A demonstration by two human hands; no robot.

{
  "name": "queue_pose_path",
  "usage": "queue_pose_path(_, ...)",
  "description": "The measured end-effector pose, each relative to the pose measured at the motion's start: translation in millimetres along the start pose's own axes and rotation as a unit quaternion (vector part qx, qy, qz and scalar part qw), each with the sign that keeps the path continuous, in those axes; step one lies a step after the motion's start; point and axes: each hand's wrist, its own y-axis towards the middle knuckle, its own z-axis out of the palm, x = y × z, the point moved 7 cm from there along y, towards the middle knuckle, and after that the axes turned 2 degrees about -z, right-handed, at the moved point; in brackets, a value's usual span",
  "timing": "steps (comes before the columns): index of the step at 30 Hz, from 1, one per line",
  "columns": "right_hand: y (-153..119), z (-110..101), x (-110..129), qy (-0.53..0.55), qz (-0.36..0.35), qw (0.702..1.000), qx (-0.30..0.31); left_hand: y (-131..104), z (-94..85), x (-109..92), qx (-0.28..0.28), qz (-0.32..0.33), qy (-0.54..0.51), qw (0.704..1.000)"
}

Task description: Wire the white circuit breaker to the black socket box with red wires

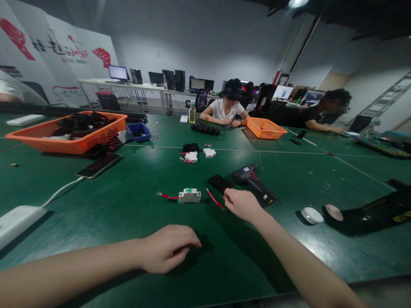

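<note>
A white circuit breaker (189,196) with a green switch lies on the green table (128,218), a red cable (169,197) running out of its left side. To its right is a loose short red cable (215,199) with metal ends. My right hand (241,204) is closed beside that cable, at the near edge of a black block (220,182); what its fingers hold, if anything, is hidden. Beyond it lies a black and grey power screwdriver (253,182). My left hand (171,249) rests nearer, its fingers loosely bent and apart, holding nothing.
Further back are two more breakers (192,157) (209,152). At the left are an orange basket (80,141), a blue bin (139,131), a phone (99,165) and a white power strip (19,222). A person (224,109) sits opposite beside another orange basket (266,129).
</note>
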Motion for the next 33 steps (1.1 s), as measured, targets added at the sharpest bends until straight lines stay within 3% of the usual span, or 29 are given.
queue_pose_path(3, 0, -2, -1, -0.003, 0.016, 1.000, -0.006, -1, 2.3, 1, -0.001, 0.005, 0.034, 0.999)
queue_pose_path(6, -2, -2, 3, 0.003, 0.019, 1.000, -0.009, -6, -1.6, 5, -0.037, 0.055, 0.159, 0.985)
queue_pose_path(10, -4, 4, 16, 0.015, -0.001, 1.000, 0.019, -14, -21.1, 21, -0.140, 0.078, 0.372, 0.914)
queue_pose_path(13, -5, 8, 23, 0.024, -0.013, 0.999, 0.031, -16, -36.4, 36, -0.200, 0.032, 0.473, 0.858)
queue_pose_path(16, -6, 8, 25, 0.031, -0.030, 0.999, 0.026, -12, -42.5, 45, -0.209, -0.021, 0.517, 0.830)
queue_pose_path(22, -6, 7, 28, 0.052, -0.057, 0.997, 0.014, -4, -43.0, 53, -0.173, -0.101, 0.546, 0.813)
queue_pose_path(33, -5, 2, 27, 0.120, -0.079, 0.989, -0.018, -1, -40.7, 60, -0.141, -0.108, 0.541, 0.822)
